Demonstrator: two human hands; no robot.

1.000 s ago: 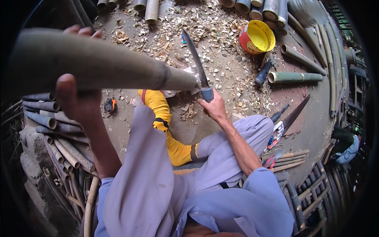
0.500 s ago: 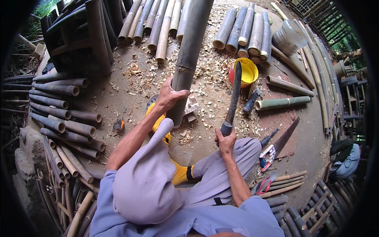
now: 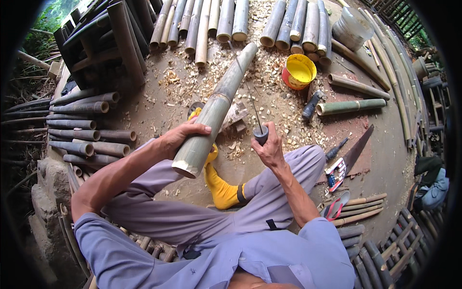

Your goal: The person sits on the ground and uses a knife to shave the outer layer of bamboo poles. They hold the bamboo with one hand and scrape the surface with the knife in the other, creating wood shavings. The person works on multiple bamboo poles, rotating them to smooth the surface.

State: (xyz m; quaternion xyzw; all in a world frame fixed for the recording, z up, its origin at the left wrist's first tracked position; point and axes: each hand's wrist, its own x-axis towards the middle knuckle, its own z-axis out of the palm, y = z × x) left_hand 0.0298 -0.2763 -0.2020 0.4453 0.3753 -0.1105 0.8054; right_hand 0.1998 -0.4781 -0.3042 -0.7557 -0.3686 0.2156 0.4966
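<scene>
My left hand (image 3: 185, 137) grips a thick greyish-green bamboo pole (image 3: 219, 103) close to its pale cut near end, thumb over the top. The pole slants away to the far right, with one ringed joint midway. In my right hand (image 3: 269, 148), closed round the dark handle, is a long-bladed knife (image 3: 254, 103) seen nearly edge-on. Its thin blade points far and left, crossing in view over the pole's far part; whether they touch I cannot tell. Beneath the pole lies a small wood block (image 3: 234, 117), partly hidden, near my yellow-socked foot (image 3: 221, 189).
Wood chips cover the ground ahead. A yellow-lined bucket (image 3: 288, 79), a dark cylindrical tool (image 3: 313, 106), a green bamboo piece (image 3: 351, 106) and a handsaw (image 3: 357, 150) lie to the right. Cut bamboo tubes (image 3: 240, 21) line the far side; more are stacked left (image 3: 79, 108).
The bamboo pole has swung down, its near end now raised toward me. The knife has turned edge-on and tilted left. My left knee has dropped outward.
</scene>
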